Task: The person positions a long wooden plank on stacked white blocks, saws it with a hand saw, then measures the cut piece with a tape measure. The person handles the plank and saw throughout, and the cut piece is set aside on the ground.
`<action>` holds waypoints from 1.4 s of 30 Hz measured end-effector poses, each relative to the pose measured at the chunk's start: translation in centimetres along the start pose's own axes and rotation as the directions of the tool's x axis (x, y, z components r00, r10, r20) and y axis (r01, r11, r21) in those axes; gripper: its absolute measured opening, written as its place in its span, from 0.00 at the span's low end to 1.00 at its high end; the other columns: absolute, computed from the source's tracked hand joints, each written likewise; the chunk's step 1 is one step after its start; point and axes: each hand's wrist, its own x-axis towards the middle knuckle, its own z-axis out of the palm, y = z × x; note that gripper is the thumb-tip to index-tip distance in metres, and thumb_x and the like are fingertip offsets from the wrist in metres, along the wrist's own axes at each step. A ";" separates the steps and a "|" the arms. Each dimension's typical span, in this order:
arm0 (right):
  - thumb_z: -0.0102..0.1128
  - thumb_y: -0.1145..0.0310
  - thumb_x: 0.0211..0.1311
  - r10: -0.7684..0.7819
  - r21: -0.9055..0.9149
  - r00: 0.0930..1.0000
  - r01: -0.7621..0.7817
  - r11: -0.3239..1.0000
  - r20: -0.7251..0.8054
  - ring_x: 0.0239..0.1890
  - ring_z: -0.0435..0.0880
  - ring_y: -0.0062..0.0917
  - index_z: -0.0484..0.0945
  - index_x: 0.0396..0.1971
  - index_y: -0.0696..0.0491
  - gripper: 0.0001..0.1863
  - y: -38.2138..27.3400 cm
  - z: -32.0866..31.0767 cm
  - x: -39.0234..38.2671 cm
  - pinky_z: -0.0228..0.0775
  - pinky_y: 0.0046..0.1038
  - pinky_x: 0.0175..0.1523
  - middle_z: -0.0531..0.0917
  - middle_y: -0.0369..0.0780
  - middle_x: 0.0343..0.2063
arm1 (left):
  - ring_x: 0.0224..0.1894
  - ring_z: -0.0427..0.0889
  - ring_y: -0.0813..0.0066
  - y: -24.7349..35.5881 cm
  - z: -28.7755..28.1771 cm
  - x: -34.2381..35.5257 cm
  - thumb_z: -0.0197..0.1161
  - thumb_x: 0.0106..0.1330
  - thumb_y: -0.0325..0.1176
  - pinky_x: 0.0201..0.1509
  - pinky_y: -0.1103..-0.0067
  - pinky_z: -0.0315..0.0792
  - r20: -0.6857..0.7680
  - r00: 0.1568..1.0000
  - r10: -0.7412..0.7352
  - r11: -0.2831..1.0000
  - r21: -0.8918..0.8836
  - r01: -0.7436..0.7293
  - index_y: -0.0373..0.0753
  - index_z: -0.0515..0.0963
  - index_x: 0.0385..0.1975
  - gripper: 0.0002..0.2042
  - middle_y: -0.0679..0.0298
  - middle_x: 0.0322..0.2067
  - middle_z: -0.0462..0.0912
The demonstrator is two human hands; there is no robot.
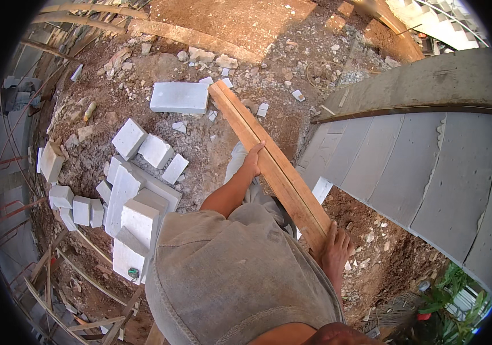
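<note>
A long reddish-brown wooden plank [280, 175] slants across in front of my body, from upper left to lower right. A dark line runs along its length, and I cannot tell whether it is one piece or two laid together. My left hand [253, 158] grips its left edge near the middle, with the thumb over the top. Around the near end is my right hand [336, 250], its fingers bent over the right edge. The far end points toward a white block [180, 97] lying on the ground. The undersides of both grips are hidden.
White blocks and broken pieces [124, 192] are heaped at left, with a small green object [133, 272] on one. A grey block wall [395, 167] with a concrete beam [429, 80] stands at right. Rubble covers the soil; wooden poles [85, 282] lie lower left, and plants [455, 287] grow lower right.
</note>
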 end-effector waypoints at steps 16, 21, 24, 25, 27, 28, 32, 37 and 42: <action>0.76 0.55 0.31 -0.139 0.030 0.990 0.139 0.990 0.022 0.51 0.71 0.40 0.63 0.65 0.61 0.55 -5.4 -12.5 45.4 0.59 0.41 0.53 0.72 0.47 0.48 | 0.51 0.81 0.49 21.7 25.8 13.3 0.62 0.64 0.54 0.58 0.50 0.72 0.106 0.983 0.150 0.883 -0.461 -0.085 0.38 0.74 0.55 0.28 0.52 0.49 0.81; 0.75 0.54 0.33 -0.292 -0.027 0.954 0.294 0.955 0.060 0.50 0.71 0.40 0.64 0.64 0.61 0.53 -6.3 -12.8 60.9 0.59 0.42 0.52 0.73 0.46 0.46 | 0.52 0.80 0.49 26.9 27.7 26.1 0.66 0.61 0.54 0.59 0.50 0.71 0.075 0.972 0.223 0.890 -0.423 -0.172 0.42 0.74 0.57 0.29 0.55 0.49 0.82; 0.75 0.53 0.33 -0.421 -0.049 0.906 0.423 0.905 0.047 0.50 0.71 0.40 0.63 0.64 0.61 0.54 -5.8 -9.6 70.9 0.59 0.42 0.51 0.73 0.46 0.46 | 0.54 0.79 0.47 30.8 28.9 33.8 0.61 0.63 0.57 0.62 0.49 0.69 -0.013 0.953 0.302 0.836 -0.477 -0.271 0.40 0.73 0.58 0.30 0.52 0.51 0.81; 0.75 0.53 0.33 -0.463 -0.048 0.886 0.464 0.885 0.026 0.50 0.72 0.40 0.63 0.64 0.61 0.54 -6.0 -7.9 74.9 0.59 0.42 0.51 0.73 0.46 0.46 | 0.54 0.78 0.46 33.5 29.5 35.8 0.58 0.64 0.59 0.63 0.49 0.68 -0.038 0.942 0.334 0.816 -0.488 -0.310 0.39 0.72 0.58 0.32 0.51 0.52 0.80; 0.74 0.52 0.34 -0.521 -0.061 0.854 0.519 0.852 -0.009 0.50 0.72 0.40 0.63 0.64 0.61 0.54 -6.9 -4.3 81.0 0.59 0.43 0.51 0.73 0.47 0.46 | 0.58 0.75 0.46 36.9 30.6 38.7 0.55 0.63 0.65 0.66 0.49 0.65 -0.113 0.920 0.376 0.707 -0.607 -0.364 0.39 0.70 0.61 0.37 0.50 0.55 0.78; 0.74 0.52 0.34 -0.574 -0.047 0.815 0.572 0.819 -0.084 0.50 0.72 0.40 0.63 0.64 0.61 0.54 -9.8 -3.4 85.5 0.59 0.44 0.51 0.73 0.47 0.46 | 0.60 0.74 0.46 42.5 30.7 39.5 0.53 0.62 0.68 0.67 0.48 0.63 -0.152 0.878 0.453 0.632 -0.641 -0.437 0.39 0.69 0.62 0.40 0.49 0.57 0.77; 0.74 0.51 0.38 -0.638 0.087 0.768 0.641 0.763 -0.062 0.55 0.69 0.41 0.59 0.66 0.61 0.55 -19.5 4.8 96.5 0.57 0.47 0.56 0.71 0.49 0.51 | 0.71 0.62 0.52 49.9 26.2 40.5 0.47 0.62 0.74 0.70 0.54 0.58 -0.537 0.680 0.499 0.567 -0.392 -0.725 0.34 0.61 0.68 0.48 0.48 0.67 0.65; 0.76 0.50 0.44 -0.478 0.199 0.855 0.441 0.875 0.203 0.63 0.62 0.40 0.48 0.72 0.56 0.60 -29.0 18.9 105.8 0.54 0.49 0.63 0.67 0.48 0.57 | 0.62 0.74 0.51 32.9 21.2 33.2 0.62 0.60 0.67 0.68 0.62 0.65 -0.660 0.527 0.535 0.744 0.664 0.076 0.24 0.61 0.65 0.49 0.41 0.56 0.76; 0.78 0.50 0.43 -0.453 0.170 0.847 0.420 0.891 0.277 0.63 0.64 0.41 0.48 0.72 0.56 0.61 -28.4 32.2 107.8 0.56 0.49 0.63 0.67 0.48 0.59 | 0.61 0.73 0.42 23.4 25.9 30.4 0.74 0.46 0.63 0.63 0.60 0.69 -0.923 0.381 0.062 0.705 0.310 0.637 0.27 0.53 0.67 0.58 0.38 0.60 0.69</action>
